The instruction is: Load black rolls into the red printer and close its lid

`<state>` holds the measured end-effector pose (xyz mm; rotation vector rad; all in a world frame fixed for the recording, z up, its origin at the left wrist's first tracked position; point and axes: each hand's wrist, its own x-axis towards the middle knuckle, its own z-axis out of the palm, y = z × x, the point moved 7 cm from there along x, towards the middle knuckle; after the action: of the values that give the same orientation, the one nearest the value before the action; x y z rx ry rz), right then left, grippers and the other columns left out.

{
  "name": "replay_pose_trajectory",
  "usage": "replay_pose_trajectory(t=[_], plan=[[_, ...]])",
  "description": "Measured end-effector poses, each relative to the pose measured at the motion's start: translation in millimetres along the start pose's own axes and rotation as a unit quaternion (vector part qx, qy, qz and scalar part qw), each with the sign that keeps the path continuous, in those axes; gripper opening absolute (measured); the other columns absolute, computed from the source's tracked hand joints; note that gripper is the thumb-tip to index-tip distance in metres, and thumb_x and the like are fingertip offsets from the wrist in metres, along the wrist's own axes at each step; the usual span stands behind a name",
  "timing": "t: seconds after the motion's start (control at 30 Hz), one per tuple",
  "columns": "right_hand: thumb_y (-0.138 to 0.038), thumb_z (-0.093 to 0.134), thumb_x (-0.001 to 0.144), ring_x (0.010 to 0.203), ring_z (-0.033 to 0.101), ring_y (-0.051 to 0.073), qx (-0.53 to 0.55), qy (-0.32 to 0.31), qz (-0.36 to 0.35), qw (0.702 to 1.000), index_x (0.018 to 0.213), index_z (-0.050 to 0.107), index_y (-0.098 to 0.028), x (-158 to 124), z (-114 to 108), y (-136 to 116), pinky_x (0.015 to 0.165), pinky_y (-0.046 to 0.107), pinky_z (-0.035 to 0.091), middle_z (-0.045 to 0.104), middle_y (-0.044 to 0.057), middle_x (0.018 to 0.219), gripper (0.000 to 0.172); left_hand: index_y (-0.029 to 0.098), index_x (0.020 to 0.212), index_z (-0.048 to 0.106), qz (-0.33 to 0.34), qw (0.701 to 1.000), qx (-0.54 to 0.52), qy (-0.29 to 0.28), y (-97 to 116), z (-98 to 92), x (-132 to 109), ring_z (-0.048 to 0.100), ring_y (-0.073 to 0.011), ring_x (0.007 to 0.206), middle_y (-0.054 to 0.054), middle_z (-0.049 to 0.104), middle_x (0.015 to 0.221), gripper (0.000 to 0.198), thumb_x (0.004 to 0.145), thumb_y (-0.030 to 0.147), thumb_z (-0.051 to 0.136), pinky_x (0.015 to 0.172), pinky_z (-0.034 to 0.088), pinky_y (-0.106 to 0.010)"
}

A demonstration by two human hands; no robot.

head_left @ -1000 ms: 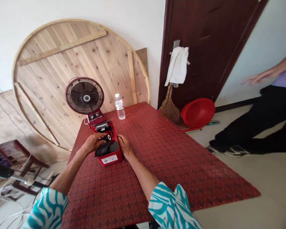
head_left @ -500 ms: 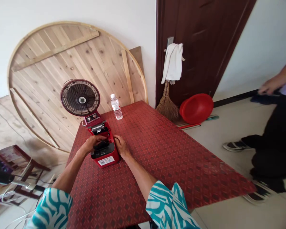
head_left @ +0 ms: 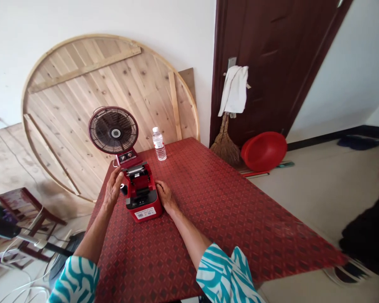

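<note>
A small red and black label printer (head_left: 144, 210) rests on the table with its lid raised, so its inner rollers and red bay show. Left of the printer is a small black roll (head_left: 124, 189) with a white ring at its end. My left hand (head_left: 113, 189) is beside this roll, fingers stretched upward near the raised lid. Whether the palm touches the roll is unclear. Against the printer's right side lies my right hand (head_left: 166, 195), its fingers loosely bent along the casing and nothing visible in its grasp.
Behind the printer stand a red fan (head_left: 113, 130) and a water bottle (head_left: 159, 145) on the patterned red table (head_left: 214, 219). A round wooden board (head_left: 113, 84) leans on the wall. A red basin (head_left: 264, 151) and broom (head_left: 225, 143) are by the door. A person's dark-clothed leg (head_left: 369, 231) is at right.
My left hand has come out of the printer's bay and moved to its left side. The black roll now shows there. My right hand stays at the printer. The other person has shifted right.
</note>
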<state>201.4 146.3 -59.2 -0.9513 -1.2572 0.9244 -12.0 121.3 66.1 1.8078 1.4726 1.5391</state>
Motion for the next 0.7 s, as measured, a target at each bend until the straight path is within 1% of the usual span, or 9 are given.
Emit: replay_pose_trajectory(t=[0.07,0.13,0.2,0.27,0.37,0.43,0.53,0.63,0.7], plan=[[-0.031,0.043,0.086,0.104,0.061,0.019,-0.004,-0.008,0.002,1.000,0.100,0.068,-0.023,0,0,-1,0.097,0.035,0.044,0.070,0.004,0.106,0.030,0.017,0.123,0.058,0.000,1.000,0.026,0.006,3,-4.4,-10,0.054,-0.0270,0.122,-0.011,0.063,0.125,0.054,0.089,0.057,0.047,0.105,0.040,-0.043],[-0.032,0.043,0.086,0.105,0.061,0.019,-0.004,-0.014,0.002,1.000,0.101,0.068,-0.023,0,1,-1,0.097,0.035,0.044,0.070,0.005,0.107,0.030,0.017,0.117,0.061,0.008,0.999,0.045,0.006,7,-7.6,-24,0.058,-0.0262,0.115,-0.010,0.067,0.116,0.050,0.091,0.056,0.045,0.103,0.041,-0.043],[-0.032,0.043,0.087,0.104,0.061,0.019,-0.003,-0.016,0.001,1.000,0.101,0.068,-0.023,0,1,-2,0.097,0.035,0.044,0.070,0.005,0.106,0.030,0.018,0.111,0.063,0.029,0.998,0.059,0.003,11,-8.7,-40,0.059,-0.0249,0.112,-0.009,0.068,0.112,0.045,0.093,0.053,0.043,0.101,0.043,-0.042],[-0.032,0.042,0.087,0.104,0.061,0.019,-0.004,-0.017,0.000,1.000,0.100,0.068,-0.023,0,1,-2,0.097,0.034,0.044,0.070,0.005,0.106,0.030,0.019,0.104,0.065,0.067,0.995,0.079,-0.011,15,-7.1,-54,0.059,-0.0237,0.113,-0.008,0.068,0.111,0.039,0.095,0.048,0.041,0.101,0.044,-0.040],[-0.033,0.042,0.087,0.105,0.061,0.019,-0.009,-0.012,0.004,1.000,0.100,0.067,-0.023,-1,1,0,0.097,0.035,0.044,0.069,0.005,0.107,0.030,0.019,0.096,0.067,0.139,0.981,0.124,-0.045,19,-1.5,-70,0.060,-0.0224,0.111,-0.008,0.068,0.105,0.037,0.097,0.042,0.038,0.099,0.045,-0.038],[-0.034,0.042,0.088,0.105,0.061,0.019,-0.011,-0.011,0.007,1.000,0.101,0.067,-0.023,-2,0,1,0.097,0.035,0.044,0.069,0.005,0.108,0.031,0.019,0.095,0.067,0.175,0.970,0.157,-0.058,19,1.5,-76,0.061,-0.0222,0.110,-0.009,0.068,0.103,0.036,0.097,0.039,0.038,0.098,0.046,-0.038],[-0.036,0.041,0.088,0.106,0.061,0.020,-0.013,-0.012,0.008,1.000,0.103,0.067,-0.023,-3,-1,2,0.097,0.035,0.045,0.069,0.005,0.109,0.033,0.018,0.098,0.067,0.207,0.960,0.184,-0.050,18,2.9,-82,0.061,-0.0220,0.111,-0.009,0.068,0.103,0.032,0.097,0.034,0.038,0.098,0.046,-0.038],[-0.037,0.041,0.087,0.106,0.061,0.019,-0.011,-0.005,0.013,1.000,0.103,0.067,-0.024,-4,-3,2,0.098,0.035,0.044,0.070,0.004,0.109,0.033,0.019,0.097,0.067,0.220,0.957,0.186,-0.043,16,4.5,-85,0.061,-0.0217,0.111,-0.009,0.069,0.102,0.031,0.097,0.032,0.039,0.098,0.047,-0.038],[-0.038,0.042,0.087,0.106,0.062,0.020,-0.006,0.002,0.021,1.000,0.103,0.068,-0.024,-5,-5,4,0.098,0.036,0.044,0.071,0.004,0.109,0.033,0.019,0.097,0.067,0.216,0.958,0.184,-0.044,15,5.7,-85,0.061,-0.0218,0.111,-0.009,0.069,0.101,0.031,0.097,0.032,0.039,0.099,0.046,-0.038]])
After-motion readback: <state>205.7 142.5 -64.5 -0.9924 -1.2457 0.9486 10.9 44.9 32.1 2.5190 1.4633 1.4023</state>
